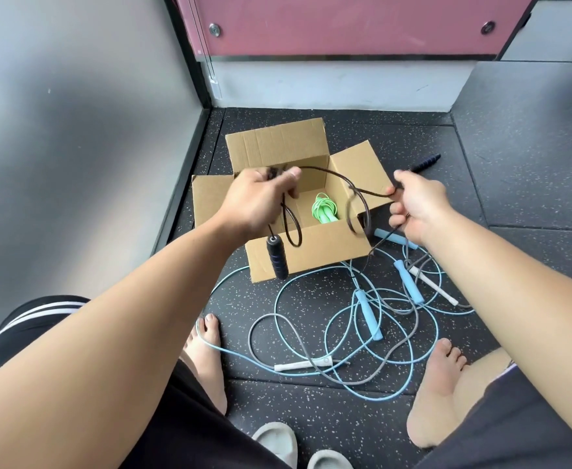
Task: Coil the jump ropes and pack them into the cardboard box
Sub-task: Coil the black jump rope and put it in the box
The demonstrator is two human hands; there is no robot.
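Left hand point(257, 201): fingers clenched on gathered black rope point(338, 177) loops — keeping the coil together.
Right hand point(416, 204): fingers pinching the rope — feeding slack.
Cardboard box point(311, 252): open, ready for it.

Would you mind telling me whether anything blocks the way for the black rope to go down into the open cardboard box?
Nothing visible does. The black jump rope, held by the left hand and right hand, hangs over the brown cardboard box; its flaps are open, with only the coiled green rope inside.
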